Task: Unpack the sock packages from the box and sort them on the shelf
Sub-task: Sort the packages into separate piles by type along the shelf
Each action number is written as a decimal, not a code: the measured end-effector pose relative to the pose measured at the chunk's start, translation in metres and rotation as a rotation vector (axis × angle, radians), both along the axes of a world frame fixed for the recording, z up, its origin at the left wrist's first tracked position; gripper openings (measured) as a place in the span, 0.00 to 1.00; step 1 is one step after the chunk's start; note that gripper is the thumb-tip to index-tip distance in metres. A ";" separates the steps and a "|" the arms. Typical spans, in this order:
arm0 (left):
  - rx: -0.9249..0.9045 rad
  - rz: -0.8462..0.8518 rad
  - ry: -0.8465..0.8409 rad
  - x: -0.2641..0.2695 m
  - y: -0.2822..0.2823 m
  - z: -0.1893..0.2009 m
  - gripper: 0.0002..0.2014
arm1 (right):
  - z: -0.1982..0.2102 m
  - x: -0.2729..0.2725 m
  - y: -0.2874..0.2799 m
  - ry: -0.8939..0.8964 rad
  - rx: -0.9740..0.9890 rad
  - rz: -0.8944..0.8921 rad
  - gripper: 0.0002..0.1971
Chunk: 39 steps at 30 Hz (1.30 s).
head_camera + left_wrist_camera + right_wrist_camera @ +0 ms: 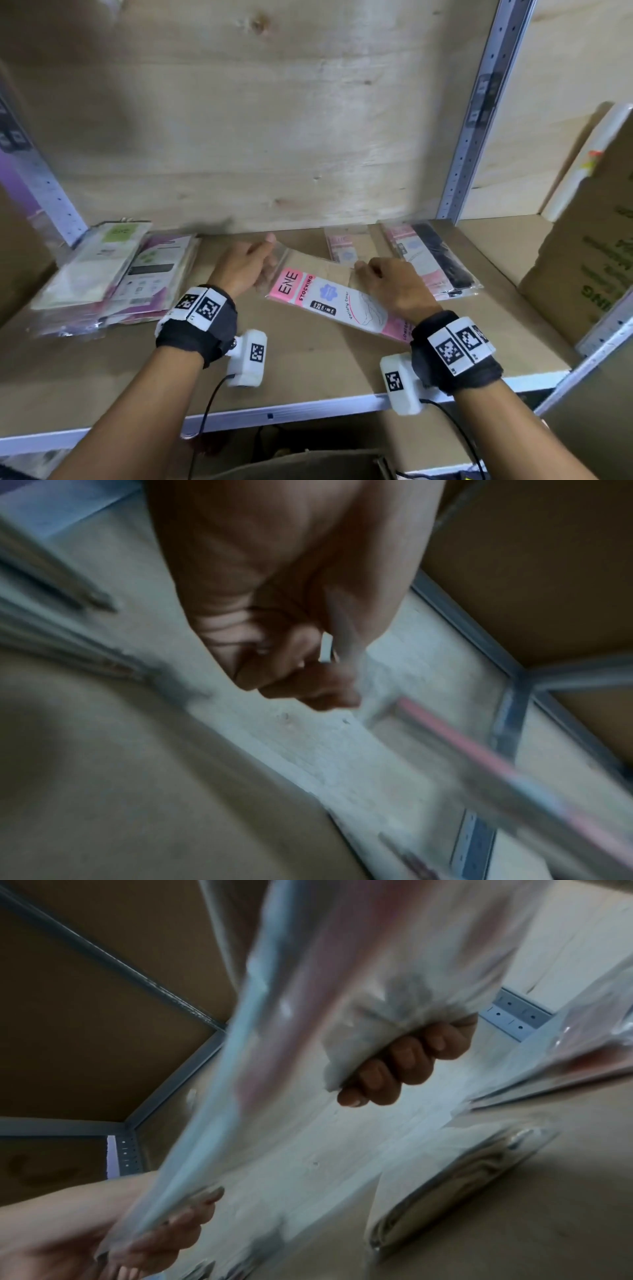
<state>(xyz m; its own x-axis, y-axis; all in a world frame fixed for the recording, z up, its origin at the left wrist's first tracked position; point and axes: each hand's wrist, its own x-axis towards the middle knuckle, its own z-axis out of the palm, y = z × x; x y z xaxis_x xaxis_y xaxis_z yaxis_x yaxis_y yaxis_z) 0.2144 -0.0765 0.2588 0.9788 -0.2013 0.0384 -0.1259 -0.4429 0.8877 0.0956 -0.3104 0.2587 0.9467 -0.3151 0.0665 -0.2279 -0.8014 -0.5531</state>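
Note:
A pink and white stocking package [325, 298] in clear plastic hangs just above the brown shelf board [308, 363], held at both ends. My left hand [269, 260] pinches its clear far-left end; the left wrist view shows those fingers [308, 674] curled on the plastic, with the pink edge of the package [462, 745] beyond. My right hand [363, 270] grips the right part, and in the right wrist view its fingers [404, 1064] curl round the blurred package [342, 988]. My left hand [164, 1229] shows at the lower left there.
A pile of green and purple packages [113, 270] lies at the shelf's left. A small pink package [342, 246] and a pink-and-black stack [431, 260] lie at the back right. A cardboard box [589, 257] stands at the right end, another box [308, 462] below the shelf.

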 end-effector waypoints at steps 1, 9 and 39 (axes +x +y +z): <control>0.061 0.005 -0.091 -0.001 -0.001 0.000 0.29 | -0.001 0.000 0.000 0.000 0.009 0.004 0.24; 0.094 -0.017 -0.229 0.005 0.003 0.000 0.29 | 0.003 -0.002 -0.003 -0.129 -0.006 0.052 0.24; -0.824 0.003 0.396 -0.038 -0.002 0.025 0.20 | -0.008 0.012 -0.010 -0.270 0.180 -0.295 0.32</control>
